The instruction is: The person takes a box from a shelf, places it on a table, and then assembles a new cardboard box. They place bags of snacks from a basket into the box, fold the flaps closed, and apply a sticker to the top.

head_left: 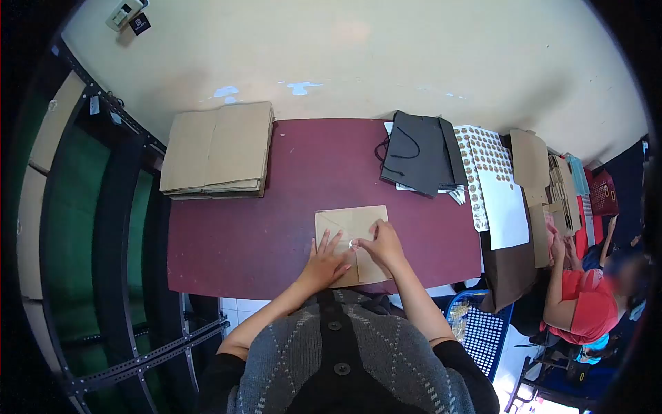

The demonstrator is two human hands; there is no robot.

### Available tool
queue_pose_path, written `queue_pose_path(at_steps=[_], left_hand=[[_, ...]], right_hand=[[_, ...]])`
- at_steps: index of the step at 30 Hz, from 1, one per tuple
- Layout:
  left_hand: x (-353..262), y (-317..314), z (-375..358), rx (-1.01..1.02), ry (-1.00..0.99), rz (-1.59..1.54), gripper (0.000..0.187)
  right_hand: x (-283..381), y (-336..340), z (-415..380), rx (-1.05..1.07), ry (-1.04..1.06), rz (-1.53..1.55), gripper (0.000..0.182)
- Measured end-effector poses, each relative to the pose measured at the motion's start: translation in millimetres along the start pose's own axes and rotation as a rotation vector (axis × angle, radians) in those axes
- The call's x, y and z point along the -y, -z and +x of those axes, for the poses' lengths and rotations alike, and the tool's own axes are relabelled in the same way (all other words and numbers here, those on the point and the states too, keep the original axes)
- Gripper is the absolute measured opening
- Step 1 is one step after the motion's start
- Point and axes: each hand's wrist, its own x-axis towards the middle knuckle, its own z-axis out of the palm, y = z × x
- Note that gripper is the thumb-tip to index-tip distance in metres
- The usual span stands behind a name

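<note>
A brown kraft paper envelope (370, 266), with fold lines across its face, lies flat near the front edge of the table. My left hand (323, 262) rests on its left part, fingers spread. Over the right part, my right hand (381, 245) is closed in a pinch, its fingertips at a small whitish round sticker (354, 244) near the envelope's middle. The sticker's far side is partly covered by the fingers. My left fingertips lie close beside it.
Brown flat cardboard (221, 148) is stacked at the back left of the maroon table (324, 165). Black paper bags (420, 152) lie at the back right, beside sheets of round stickers (486, 155). A blue basket (483, 334) stands below; a person in red (583, 303) sits at the right.
</note>
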Motion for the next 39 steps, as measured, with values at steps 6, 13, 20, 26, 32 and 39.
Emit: queue_pose_path(at_steps=[6,13,20,26,32,39], left_hand=[[3.6,-2.3,2.5,0.042,-0.008,-0.018,0.042],[1.1,5.8,3.8,0.024,0.007,-0.038,0.04],[17.9,-45.6,-37.0,-0.561,0.468,-0.659,0.06],[11.1,-60.9,-37.5,-0.337,0.624,-1.406,0.053],[-10.4,-4.8,-56.5,-0.479,0.828,-1.707,0.056],[-95.0,35.5,-100.6,-0.747,0.738,-1.393,0.075]], right_hand=[[7.7,-10.5,-3.8,-0.275,0.083,-0.236,0.107],[-29.9,-27.8,11.5,-0.253,0.088,0.095,0.124],[-123.6,-31.9,-28.3,0.148,-0.271,0.874,0.049],[-110.3,-39.3,-42.6,0.069,-0.196,1.09,0.023],[-65.6,-27.0,-41.8,0.208,0.019,1.118,0.026],[-44.4,-3.9,-42.5,0.42,0.177,1.445,0.041]])
